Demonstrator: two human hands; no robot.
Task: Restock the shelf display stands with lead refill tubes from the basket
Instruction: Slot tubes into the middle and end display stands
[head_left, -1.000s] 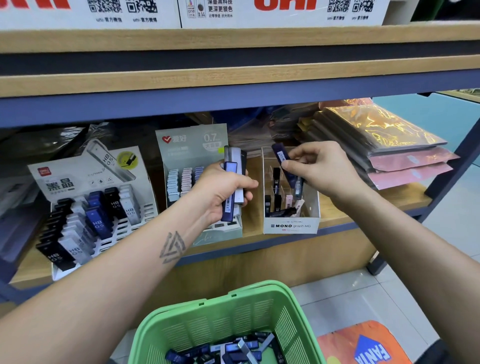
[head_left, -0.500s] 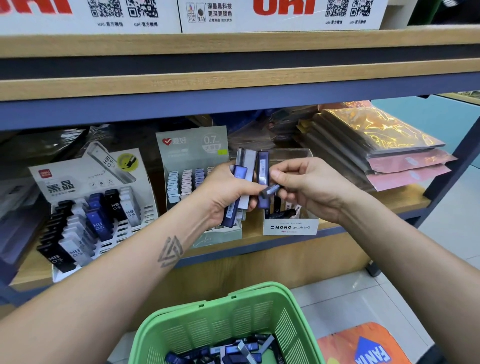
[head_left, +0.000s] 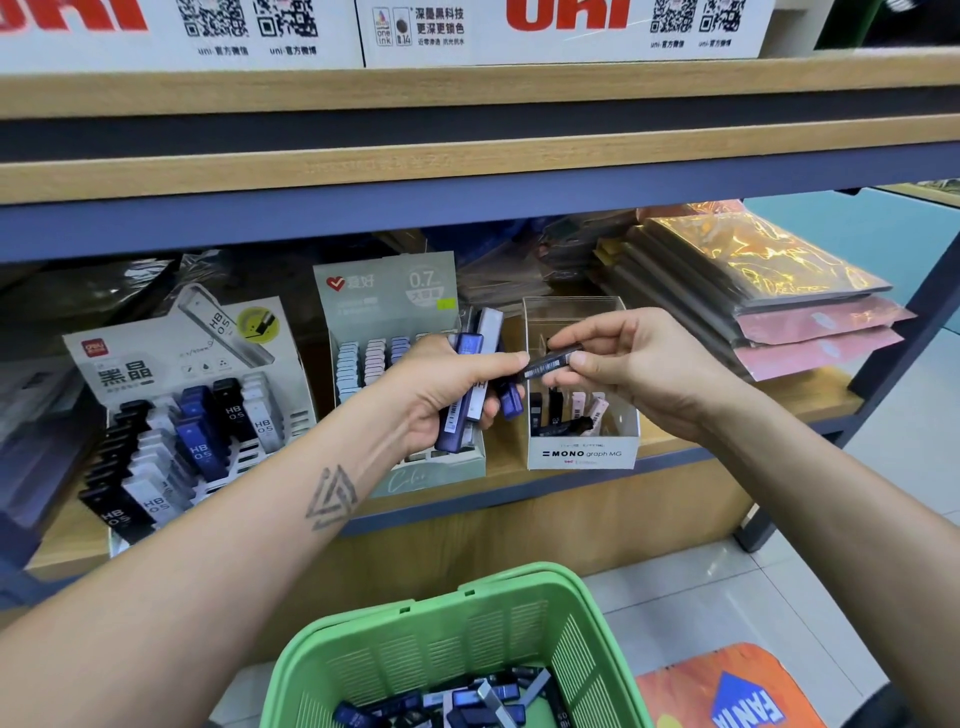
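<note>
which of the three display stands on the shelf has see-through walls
The MONO graph MG stand, the rightmost one, behind the right hand. Its upper walls are clear plastic; the other two have printed card backs.

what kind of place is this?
Most likely a stationery shop aisle: a retail shelf with branded lead refill display stands, a MONO graph MG box, and a green shopping basket of refill tubes.
</note>
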